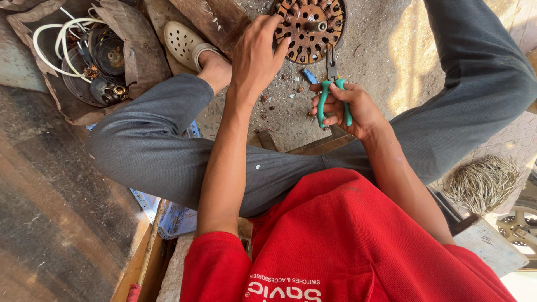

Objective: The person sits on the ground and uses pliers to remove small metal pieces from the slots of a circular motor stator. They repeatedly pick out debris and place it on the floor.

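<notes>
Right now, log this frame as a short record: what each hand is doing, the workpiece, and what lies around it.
left hand: left hand rests on the rim of the rusty slotted motor core
right hand: right hand grips green-handled pliers, tips toward the core
ground: small metal scraps scattered on the dusty floor
left side: tray of wires and motor parts
right side: bundle of pale wire
posture: seated, grey trouser legs apart

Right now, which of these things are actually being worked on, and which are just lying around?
In use:
- rusty round motor core, steadied by the left hand
- green-handled pliers, gripped in the right hand

Lying about:
- box of white wires and motor parts
- bundle of pale wire strands
- small scraps on the ground
</notes>
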Demonstrator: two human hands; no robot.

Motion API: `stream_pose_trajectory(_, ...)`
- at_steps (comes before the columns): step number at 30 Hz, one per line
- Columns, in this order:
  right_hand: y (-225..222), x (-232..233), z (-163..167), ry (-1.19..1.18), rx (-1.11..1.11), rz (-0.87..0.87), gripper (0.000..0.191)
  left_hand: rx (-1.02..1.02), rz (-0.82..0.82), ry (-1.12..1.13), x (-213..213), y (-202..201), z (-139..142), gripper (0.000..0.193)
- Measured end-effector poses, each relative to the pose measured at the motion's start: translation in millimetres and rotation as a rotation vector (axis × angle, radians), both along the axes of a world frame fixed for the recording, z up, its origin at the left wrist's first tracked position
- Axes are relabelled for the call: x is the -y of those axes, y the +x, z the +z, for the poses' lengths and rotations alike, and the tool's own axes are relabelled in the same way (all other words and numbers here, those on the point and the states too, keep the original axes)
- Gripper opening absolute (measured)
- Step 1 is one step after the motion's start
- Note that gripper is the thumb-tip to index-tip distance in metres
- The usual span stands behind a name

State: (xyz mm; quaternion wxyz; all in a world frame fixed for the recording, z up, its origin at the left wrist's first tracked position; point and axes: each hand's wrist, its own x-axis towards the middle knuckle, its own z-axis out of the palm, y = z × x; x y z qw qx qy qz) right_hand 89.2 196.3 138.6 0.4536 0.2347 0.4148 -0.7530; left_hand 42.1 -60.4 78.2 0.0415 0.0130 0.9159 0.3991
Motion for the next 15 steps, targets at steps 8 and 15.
stream_pose_trajectory(8,-1,7,-6,-0.077,0.046,-0.076,0.043,-0.012,-0.003,-0.002,-1,0,-13,0.045)
stream_pose_trajectory(15,-4,12,-6,-0.142,0.149,-0.159,0.043,-0.019,0.001,-0.002,0,0,-10,0.045)
